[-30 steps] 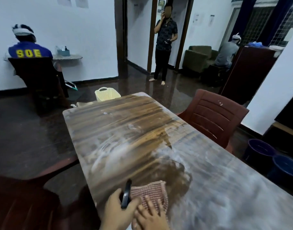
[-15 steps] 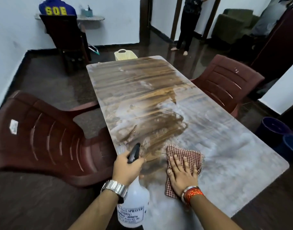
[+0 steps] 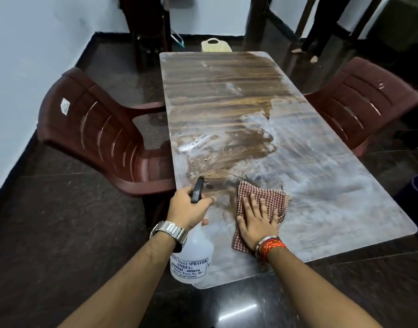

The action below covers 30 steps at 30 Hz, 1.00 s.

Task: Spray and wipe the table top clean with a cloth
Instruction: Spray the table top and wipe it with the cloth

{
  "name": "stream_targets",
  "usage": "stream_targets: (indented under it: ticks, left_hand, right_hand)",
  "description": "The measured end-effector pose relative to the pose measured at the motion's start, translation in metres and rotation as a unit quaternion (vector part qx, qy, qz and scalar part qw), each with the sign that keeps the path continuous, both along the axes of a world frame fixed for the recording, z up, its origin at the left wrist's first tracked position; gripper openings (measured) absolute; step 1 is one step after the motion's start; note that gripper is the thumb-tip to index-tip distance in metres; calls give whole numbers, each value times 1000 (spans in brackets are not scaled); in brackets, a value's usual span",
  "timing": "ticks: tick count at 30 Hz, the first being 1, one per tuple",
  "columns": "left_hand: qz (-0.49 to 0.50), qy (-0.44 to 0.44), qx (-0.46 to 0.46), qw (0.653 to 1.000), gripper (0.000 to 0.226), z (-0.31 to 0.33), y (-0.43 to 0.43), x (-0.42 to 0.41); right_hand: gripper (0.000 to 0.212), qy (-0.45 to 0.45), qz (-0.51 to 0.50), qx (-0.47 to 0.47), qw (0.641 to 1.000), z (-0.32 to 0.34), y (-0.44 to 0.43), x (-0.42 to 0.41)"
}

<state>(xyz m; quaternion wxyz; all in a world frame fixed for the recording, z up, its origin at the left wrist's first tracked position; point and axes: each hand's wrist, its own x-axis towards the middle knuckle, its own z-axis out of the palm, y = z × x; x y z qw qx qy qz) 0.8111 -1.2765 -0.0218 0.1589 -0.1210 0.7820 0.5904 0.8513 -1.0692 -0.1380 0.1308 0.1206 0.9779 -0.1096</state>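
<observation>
The long wood-grain table top (image 3: 321, 185) is dusty white over its near and right parts, with darker wiped streaks in the middle and far half. My left hand (image 3: 187, 208) grips the neck of a translucent white spray bottle (image 3: 193, 259) with a black trigger head, held over the table's near left corner. My right hand (image 3: 256, 217) lies flat with fingers spread on a red-and-white checked cloth (image 3: 272, 197), pressing it onto the table just right of the bottle.
A maroon plastic chair (image 3: 101, 131) stands at the table's left side, another maroon chair (image 3: 366, 102) at its right. A cream basket (image 3: 215, 45) sits beyond the far end. A person's legs (image 3: 314, 31) stand by the doorway. Dark buckets (image 3: 416, 192) sit at right.
The view has tilted down and shifted so more of my arms and the near table edge show. My right hand and the cloth have slid slightly along the table; the left still holds the bottle.
</observation>
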Motion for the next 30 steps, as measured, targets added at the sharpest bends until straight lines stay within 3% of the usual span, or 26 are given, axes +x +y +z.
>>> stream_targets:
  ticks: [5,8,11,14,16,20,21,23,26,28,30]
  left_hand:
    - [30,-11,-41,999,19,-11,-6,20]
    - [46,-6,-21,999,27,-13,-9,31]
    - [38,31,-76,996,25,-14,-14,38]
    - [46,45,-66,996,22,-13,-20,43]
    - [50,34,-43,997,21,-12,-23,46]
    - [60,17,6,998,22,-9,-23,53]
    - [62,17,5,998,22,-7,-23,55]
    - [74,25,0,997,22,-9,-25,56]
    - [89,46,-41,994,26,-9,-22,59]
    - [96,48,-46,993,28,-4,-18,63]
    - [106,46,-43,992,23,-1,-12,68]
  right_hand:
    - [67,-8,-15,17,1000,-2,-20,-11]
    - [65,15,137,20,990,1,-57,5]
    - [73,-3,317,40,948,-2,-94,42]
    - [64,50,364,13,930,-2,-82,62]
    - [57,44,316,13,948,-2,-46,53]
    - [56,-2,52,46,998,4,-4,31]
    - [57,1,56,38,998,7,-17,33]
    - [61,7,166,29,986,5,-58,49]
    - [70,18,358,11,933,-1,-102,78]
    - [69,25,404,-2,914,-1,-96,79]
    - [59,32,394,-11,919,1,-66,65]
